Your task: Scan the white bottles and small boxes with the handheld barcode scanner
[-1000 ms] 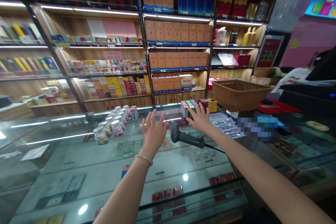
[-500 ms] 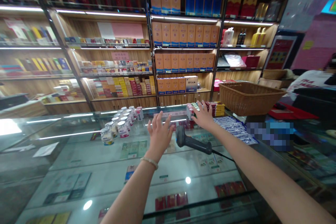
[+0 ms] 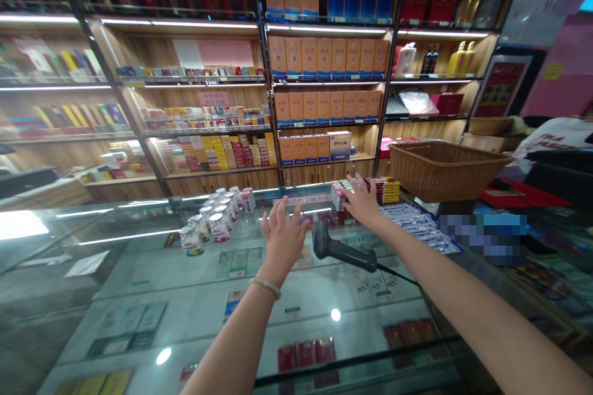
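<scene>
My left hand is open, fingers spread, above the glass counter, with a pale bracelet on the wrist. It holds nothing. A dark grey barcode scanner lies on the glass just right of it, its cable running right under my right forearm. My right hand is open too, fingers apart, in front of a row of small pink-and-white containers and stacked red-and-yellow packs. Whether its fingertips touch them I cannot tell. Several small jars with silver lids stand left of my left hand.
A wicker basket stands at the counter's right, behind a spread of blue-and-white packets. Shelves behind hold orange boxes and many small packs. A person in a white shirt is at the far right. Packs lie beneath the glass.
The view has shifted slightly, so things appear a little to the right. Both hands keep nearly the same open pose; the scanner stays on the glass.
</scene>
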The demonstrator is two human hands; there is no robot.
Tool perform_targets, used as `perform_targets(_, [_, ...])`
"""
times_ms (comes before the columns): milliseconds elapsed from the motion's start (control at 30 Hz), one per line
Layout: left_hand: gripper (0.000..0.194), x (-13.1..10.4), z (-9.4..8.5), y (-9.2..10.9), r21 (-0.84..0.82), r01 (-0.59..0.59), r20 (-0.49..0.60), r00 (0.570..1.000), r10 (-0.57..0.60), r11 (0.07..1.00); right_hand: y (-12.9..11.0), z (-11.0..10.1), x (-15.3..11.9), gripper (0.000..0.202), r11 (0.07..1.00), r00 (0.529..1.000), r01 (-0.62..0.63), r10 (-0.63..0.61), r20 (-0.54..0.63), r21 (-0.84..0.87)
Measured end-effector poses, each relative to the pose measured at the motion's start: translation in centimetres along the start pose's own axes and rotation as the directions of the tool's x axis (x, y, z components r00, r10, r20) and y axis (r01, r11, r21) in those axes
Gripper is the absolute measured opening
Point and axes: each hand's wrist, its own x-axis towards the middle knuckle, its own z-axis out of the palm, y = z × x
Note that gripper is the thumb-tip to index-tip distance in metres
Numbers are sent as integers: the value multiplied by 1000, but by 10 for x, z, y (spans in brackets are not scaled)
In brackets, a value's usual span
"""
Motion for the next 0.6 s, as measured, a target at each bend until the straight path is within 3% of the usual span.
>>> perform_targets(300, [46, 0, -2, 0, -24, -2, -21, 1000, 1, 1000, 8, -5, 21, 29, 999, 996, 6, -11, 94, 53])
perform_targets(600, [46, 0, -3, 3, -38, 16, -8, 1000, -16, 999, 7, -14, 17, 23, 997, 995, 26, -32, 94, 68])
